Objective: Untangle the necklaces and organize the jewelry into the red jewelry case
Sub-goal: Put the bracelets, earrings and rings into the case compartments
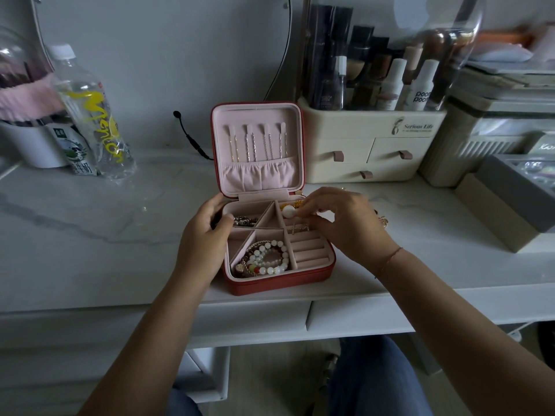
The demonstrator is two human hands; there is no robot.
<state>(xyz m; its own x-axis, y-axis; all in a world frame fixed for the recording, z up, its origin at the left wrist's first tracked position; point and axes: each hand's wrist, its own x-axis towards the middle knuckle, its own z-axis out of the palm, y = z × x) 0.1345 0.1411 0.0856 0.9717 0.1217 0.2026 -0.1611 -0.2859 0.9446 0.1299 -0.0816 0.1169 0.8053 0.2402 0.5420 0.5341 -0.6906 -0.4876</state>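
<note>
The red jewelry case [279, 282] stands open on the white table, its pink lid upright with several thin necklaces [258, 144] hanging inside. White bead bracelets [265, 258] fill the front left compartment. A dark metal piece [245, 221] lies in the back left one. My left hand [207, 232] grips the case's left rim. Over the back right compartment my right hand [339, 225] pinches a piece with a large white bead [289, 211], and a fine chain [298, 228] trails below it onto the ring rolls.
A cream cosmetics organizer [372, 145] with drawers stands right behind the case. Grey boxes [510, 199] sit at the right. A water bottle [96, 115] and a milk carton [76, 154] stand at the back left. More gold jewelry [384, 221] lies by my right wrist.
</note>
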